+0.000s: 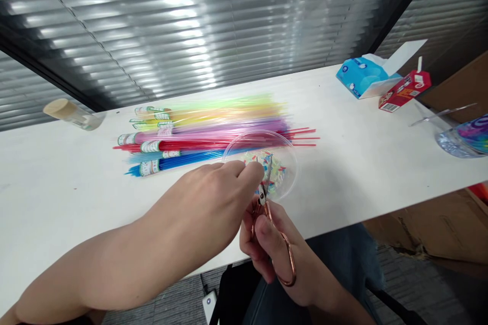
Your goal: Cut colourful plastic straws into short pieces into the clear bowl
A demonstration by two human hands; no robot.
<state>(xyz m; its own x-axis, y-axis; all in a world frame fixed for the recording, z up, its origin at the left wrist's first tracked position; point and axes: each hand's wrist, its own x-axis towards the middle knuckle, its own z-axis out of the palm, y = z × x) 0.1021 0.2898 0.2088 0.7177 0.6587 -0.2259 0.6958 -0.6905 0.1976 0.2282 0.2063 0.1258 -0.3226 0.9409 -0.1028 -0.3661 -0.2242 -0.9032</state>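
Observation:
My right hand (274,236) grips small scissors (263,195) with copper-coloured loop handles, their blades apart and pointing away from me. My left hand (224,188) is closed in a pinch close beside the blades; what its fingers hold, if anything, is hidden. Under the blades stands a clear round bowl (295,175) with many short coloured pieces (277,176) in it. Behind and to the left of the bowl lie bundles of long thin plastic sticks or straws: blue (190,158), red (202,145), purple (221,132) and yellow (213,111), in clear wrappers with paper labels.
The white table (328,152) runs up to window blinds (190,20). A tan-capped bottle (74,114) leans at the far left. At back right are an opened blue box (362,77) and a red carton (404,90). A colourful clear container (463,137) stands at the right edge.

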